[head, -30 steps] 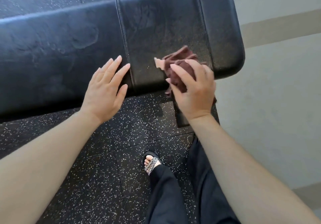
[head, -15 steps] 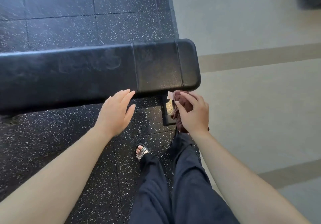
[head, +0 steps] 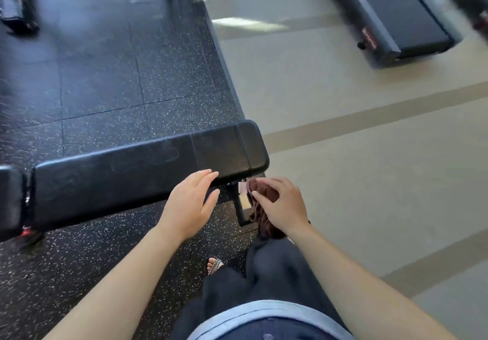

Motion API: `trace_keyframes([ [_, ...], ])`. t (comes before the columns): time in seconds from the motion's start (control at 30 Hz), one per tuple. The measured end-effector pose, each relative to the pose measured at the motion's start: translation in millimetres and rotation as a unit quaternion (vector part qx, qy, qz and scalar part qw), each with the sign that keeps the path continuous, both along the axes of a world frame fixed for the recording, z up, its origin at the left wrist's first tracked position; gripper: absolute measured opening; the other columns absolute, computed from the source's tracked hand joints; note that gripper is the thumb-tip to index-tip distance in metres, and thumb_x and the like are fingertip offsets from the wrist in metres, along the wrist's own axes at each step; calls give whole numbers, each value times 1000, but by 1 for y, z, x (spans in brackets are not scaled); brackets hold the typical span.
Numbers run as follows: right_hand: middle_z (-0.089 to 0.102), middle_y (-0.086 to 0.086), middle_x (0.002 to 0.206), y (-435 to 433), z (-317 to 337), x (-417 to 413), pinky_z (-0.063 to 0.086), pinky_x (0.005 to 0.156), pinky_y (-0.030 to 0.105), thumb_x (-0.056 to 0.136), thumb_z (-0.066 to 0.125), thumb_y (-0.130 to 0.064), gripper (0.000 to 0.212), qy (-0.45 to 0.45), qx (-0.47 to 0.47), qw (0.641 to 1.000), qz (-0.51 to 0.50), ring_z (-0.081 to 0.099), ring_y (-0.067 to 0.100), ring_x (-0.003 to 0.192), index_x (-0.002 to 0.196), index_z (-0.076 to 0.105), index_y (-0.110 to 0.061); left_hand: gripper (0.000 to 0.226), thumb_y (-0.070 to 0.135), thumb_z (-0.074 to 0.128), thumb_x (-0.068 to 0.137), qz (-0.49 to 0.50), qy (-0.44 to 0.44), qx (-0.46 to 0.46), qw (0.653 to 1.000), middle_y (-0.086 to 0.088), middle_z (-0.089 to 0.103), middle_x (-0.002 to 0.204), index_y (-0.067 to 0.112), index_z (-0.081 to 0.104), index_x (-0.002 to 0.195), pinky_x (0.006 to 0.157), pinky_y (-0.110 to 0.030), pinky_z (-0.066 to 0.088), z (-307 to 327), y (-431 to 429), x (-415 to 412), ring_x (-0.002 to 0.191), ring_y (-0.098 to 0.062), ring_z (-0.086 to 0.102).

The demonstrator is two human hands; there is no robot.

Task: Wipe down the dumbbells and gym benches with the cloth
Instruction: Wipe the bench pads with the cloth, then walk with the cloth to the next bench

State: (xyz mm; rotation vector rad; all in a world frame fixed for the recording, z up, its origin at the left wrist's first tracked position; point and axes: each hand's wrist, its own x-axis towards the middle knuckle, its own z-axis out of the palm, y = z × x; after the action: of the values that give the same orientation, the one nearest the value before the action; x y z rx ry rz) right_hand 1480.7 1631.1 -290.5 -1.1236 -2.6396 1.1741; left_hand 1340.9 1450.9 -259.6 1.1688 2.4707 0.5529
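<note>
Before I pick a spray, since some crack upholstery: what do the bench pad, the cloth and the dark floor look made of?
The bench pad: black vinyl or leather-like upholstery, by its smooth sheen, seams and wipe smears. The cloth in the right hand: soft maroon fabric, maybe terry, bunched and drooping. The dark floor: probably rubber tiles, matte, white-speckled, jointed.

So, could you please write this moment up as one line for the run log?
left hand: open, at bench near edge | right hand: grips cloth beside bench end | cloth: not on bench
</note>
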Motion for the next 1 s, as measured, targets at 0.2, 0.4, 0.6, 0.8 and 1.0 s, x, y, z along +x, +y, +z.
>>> trace_keyframes([
  [0.2,60,-15,110,31,22,29,49,91,39,79,64,-53,32,17,-8,1000,-19,54,17,104,109,65,-43,52,43,32,93,-38,-7,17,999,2,44,142,20,43,138,109,-28,25,32,48,17,132,-14,37],
  [0.4,61,-15,106,94,36,64,46,94,36,79,70,-44,28,32,-29,998,-51,55,13,103,107,68,-41,60,52,22,91,-86,-12,15,996,6,41,144,23,42,139,108,-24,23,42,125,40,134,-10,33],
  [0.6,60,-22,106,195,37,96,46,94,35,69,56,-64,45,38,-27,997,-64,57,13,104,109,66,-44,63,54,21,89,-98,-49,23,994,5,40,145,23,42,139,108,-21,20,41,241,72,134,-10,32],
  [0.8,59,-20,110,292,46,110,46,92,40,73,60,-56,41,33,25,995,-91,54,18,106,113,63,-46,65,57,18,88,-126,-57,21,990,6,41,143,24,41,139,107,-25,25,35,346,79,133,-11,35],
  [1.0,56,-17,122,355,56,92,46,90,43,79,70,-46,38,5,85,994,-72,48,20,108,116,61,-48,70,60,15,85,-109,-45,32,992,7,41,143,23,42,138,105,-19,20,40,403,52,133,-10,33],
])
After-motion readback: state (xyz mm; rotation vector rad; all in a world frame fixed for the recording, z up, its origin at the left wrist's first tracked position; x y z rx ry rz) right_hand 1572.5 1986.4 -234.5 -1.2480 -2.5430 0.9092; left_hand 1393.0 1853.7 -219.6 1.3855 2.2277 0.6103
